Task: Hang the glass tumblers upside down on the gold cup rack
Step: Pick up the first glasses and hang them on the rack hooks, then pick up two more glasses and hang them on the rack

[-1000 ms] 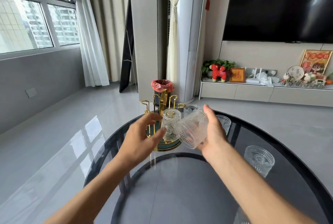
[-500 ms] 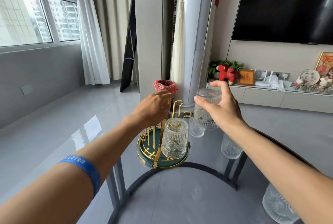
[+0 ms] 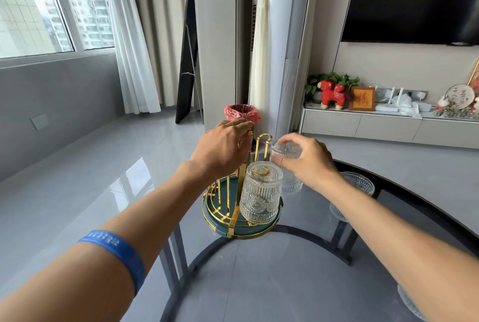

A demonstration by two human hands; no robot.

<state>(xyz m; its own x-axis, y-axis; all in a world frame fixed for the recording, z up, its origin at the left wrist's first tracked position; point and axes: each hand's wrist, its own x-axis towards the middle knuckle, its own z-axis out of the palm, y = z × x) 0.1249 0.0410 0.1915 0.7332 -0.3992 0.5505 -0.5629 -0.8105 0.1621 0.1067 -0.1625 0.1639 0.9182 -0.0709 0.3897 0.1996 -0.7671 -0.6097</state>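
The gold cup rack (image 3: 234, 207) with a teal round base stands at the far edge of the glass table (image 3: 272, 282). One ribbed glass tumbler (image 3: 260, 192) hangs upside down on its near right peg. My left hand (image 3: 223, 150) grips the rack's top handle. My right hand (image 3: 305, 159) holds a second tumbler (image 3: 286, 150) upside down just right of an empty gold peg (image 3: 263, 140), behind the hung one. More tumblers stand on the table: one (image 3: 359, 184) to the right, one (image 3: 410, 305) at the lower right edge.
Behind the rack a bin with a red liner (image 3: 242, 113) stands on the floor by a pillar. A low cabinet (image 3: 388, 127) with a red toy and ornaments runs along the right wall under a dark screen.
My right hand has turned the tumbler upside down and lowered it towards the rack's back right peg. My left hand stays on the rack's handle. The view has tilted down a little.
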